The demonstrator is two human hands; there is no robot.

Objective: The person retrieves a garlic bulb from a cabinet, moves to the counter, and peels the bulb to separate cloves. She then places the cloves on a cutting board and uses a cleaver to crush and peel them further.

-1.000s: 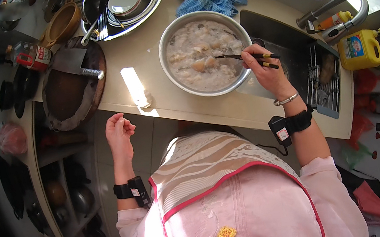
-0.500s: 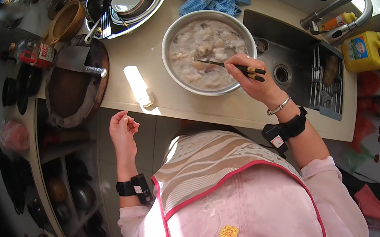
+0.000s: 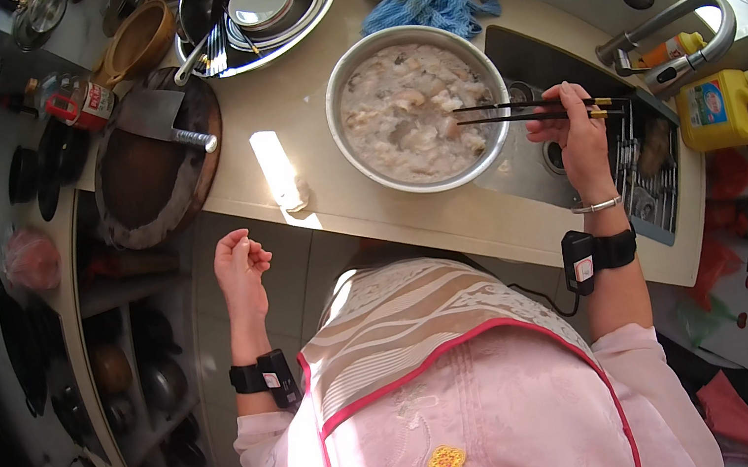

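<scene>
Right hand (image 3: pixel 577 138) holds a pair of dark chopsticks (image 3: pixel 528 111) over a metal bowl (image 3: pixel 341 104) on the desk (image 3: pixel 310 95).

The chopsticks lie almost level, with their long axis running left to right; the tips point to the left into the bowl and the thick ends stick out to the right, past the closed fingers that grip them. They are thin and dark, with light bands near the hand. The bowl is round and holds a pale, lumpy mixture; it stands just beside the sink (image 3: pixel 582 167). The left hand (image 3: pixel 240 267) is loosely curled, holds nothing, and hangs below the desk edge, well apart from the bowl. A round chopping board (image 3: pixel 144 179) carries a cleaver (image 3: pixel 159 121) at the left.
</scene>
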